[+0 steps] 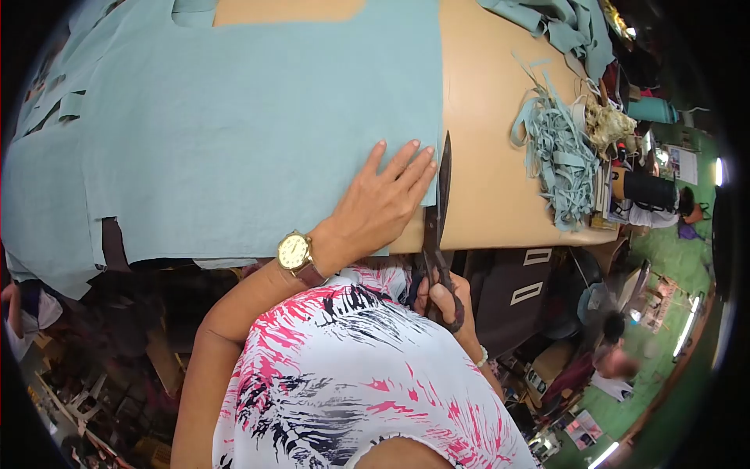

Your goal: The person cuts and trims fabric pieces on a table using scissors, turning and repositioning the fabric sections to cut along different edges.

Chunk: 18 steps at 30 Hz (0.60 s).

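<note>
A wide sheet of light blue-green fabric (258, 117) lies flat across the table. My left hand (383, 191), with a watch (294, 252) on the wrist, rests palm down near the cloth's right edge, fingers stretched out and slightly spread. At the table's front edge my right hand (453, 301) grips the handles of large dark scissors (432, 230). Their blades point away from me along the fabric's right edge, apart with the cloth's edge beside or between them; which one I cannot tell. Part of the handle is hidden by my fingers.
A heap of thin fabric strips (561, 156) lies on the tan tabletop (488, 141) to the right. More crumpled cloth (566, 31) sits at the far right corner. Dark drawers (519, 289) stand under the table's front edge. A person (613, 363) is farther off at right.
</note>
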Each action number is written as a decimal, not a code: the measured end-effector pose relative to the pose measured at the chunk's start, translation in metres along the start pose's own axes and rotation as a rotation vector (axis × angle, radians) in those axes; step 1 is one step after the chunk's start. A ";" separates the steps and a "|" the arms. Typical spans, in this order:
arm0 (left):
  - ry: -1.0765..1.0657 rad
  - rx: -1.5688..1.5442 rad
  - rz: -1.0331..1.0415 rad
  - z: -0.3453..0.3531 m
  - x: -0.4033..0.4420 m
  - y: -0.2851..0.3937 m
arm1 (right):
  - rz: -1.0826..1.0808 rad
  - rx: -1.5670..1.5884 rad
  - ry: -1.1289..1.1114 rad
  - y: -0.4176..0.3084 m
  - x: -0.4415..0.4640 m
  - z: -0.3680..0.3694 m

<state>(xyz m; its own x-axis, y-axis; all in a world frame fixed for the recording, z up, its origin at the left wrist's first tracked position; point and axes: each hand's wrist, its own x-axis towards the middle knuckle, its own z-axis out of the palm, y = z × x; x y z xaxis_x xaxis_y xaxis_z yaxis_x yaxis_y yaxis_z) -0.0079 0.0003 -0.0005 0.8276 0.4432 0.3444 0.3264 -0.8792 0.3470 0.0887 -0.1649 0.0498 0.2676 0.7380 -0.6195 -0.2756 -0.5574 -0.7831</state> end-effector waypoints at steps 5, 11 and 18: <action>-0.018 -0.021 0.008 -0.007 -0.002 0.003 | -0.081 -0.017 -0.005 -0.007 0.011 0.002; -0.016 -0.061 0.008 -0.012 -0.005 0.007 | -0.118 -0.019 0.013 -0.012 0.022 0.005; -0.017 -0.094 -0.005 -0.014 -0.008 0.009 | -0.128 0.075 0.020 -0.010 0.023 0.007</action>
<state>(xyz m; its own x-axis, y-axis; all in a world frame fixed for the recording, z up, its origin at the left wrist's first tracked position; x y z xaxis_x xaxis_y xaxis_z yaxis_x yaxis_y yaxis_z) -0.0180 -0.0086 0.0118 0.8340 0.4434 0.3284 0.2867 -0.8567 0.4288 0.0911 -0.1399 0.0441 0.3231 0.7930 -0.5165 -0.3060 -0.4289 -0.8500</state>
